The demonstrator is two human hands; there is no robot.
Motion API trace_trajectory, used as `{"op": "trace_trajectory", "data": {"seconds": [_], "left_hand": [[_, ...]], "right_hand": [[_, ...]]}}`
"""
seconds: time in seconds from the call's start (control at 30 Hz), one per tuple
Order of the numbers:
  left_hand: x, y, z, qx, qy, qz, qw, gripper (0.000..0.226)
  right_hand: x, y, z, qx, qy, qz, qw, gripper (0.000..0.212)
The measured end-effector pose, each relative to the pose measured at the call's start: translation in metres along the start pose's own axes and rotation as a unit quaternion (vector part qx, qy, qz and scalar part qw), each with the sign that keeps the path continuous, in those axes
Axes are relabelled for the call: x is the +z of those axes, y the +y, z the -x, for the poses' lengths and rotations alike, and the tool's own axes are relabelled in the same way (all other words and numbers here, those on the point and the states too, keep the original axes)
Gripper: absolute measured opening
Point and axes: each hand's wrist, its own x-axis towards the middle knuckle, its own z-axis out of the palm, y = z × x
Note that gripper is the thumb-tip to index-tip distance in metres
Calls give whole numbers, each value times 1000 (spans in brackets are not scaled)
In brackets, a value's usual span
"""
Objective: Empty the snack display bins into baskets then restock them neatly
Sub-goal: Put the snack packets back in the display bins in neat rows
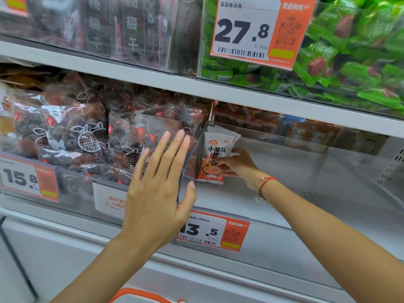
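Inside the clear bin (284, 162), right hand (238, 164) fingers grip glossy flat packets (215, 158); left hand (159, 182) fingers straight, released.

Right hand (237, 164) grips snack packets (215, 156) in clear bin (284, 149); left hand (157, 186) flat against divider

Snack packets (215, 157) in bin's (284, 193) left corner
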Motion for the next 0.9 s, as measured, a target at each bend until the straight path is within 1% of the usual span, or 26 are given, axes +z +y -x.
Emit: {"op": "trace_trajectory", "data": {"seconds": [0.07,0.17,0.27,0.33,0.43,0.5,0.57,0.63,0.67,0.73,0.8,0.83,0.87,0.9], "left_hand": [[0,0,0,2,-1,0,1000,68],[1,0,0,3,0,-1,1000,68],[1,0,0,3,0,1,1000,68],[2,-1,0,4,2,2,1000,68],[1,-1,0,7,0,9,1000,68],[0,-1,-1,8,-11,12,1000,69],[-7,-1,-3,1,-28,2,1000,70],[-21,2,-6,6,-34,-31,999,68],[-31,6,-7,20,-29,-46,998,63],[-51,19,-9,74,-4,-58,996,43],[-68,34,-5,140,7,-48,989,28],[-78,44,0,169,-18,-36,985,26],[-88,55,7,191,-75,-30,978,26],[-95,65,15,199,-162,-34,966,26]], "right_hand": [[-4,3,-2,5,6,7,1000,45],[-9,5,-7,6,17,16,1000,59],[-13,4,-9,8,22,38,999,65],[-16,3,-9,13,3,77,997,71],[-26,-2,4,27,-65,172,983,80],[-37,-9,23,-2,-93,275,957,77],[-52,-20,51,-83,-91,390,912,60],[-68,-30,91,-184,-79,464,863,39],[-76,-34,112,-232,-69,492,836,32],[-91,-37,157,-309,-50,535,785,27],[-102,-36,202,-352,-61,557,750,23],[-107,-31,220,-359,-78,563,740,22],[-109,-23,236,-353,-102,570,735,22],[-111,-12,250,-333,-137,577,733,23]]}}
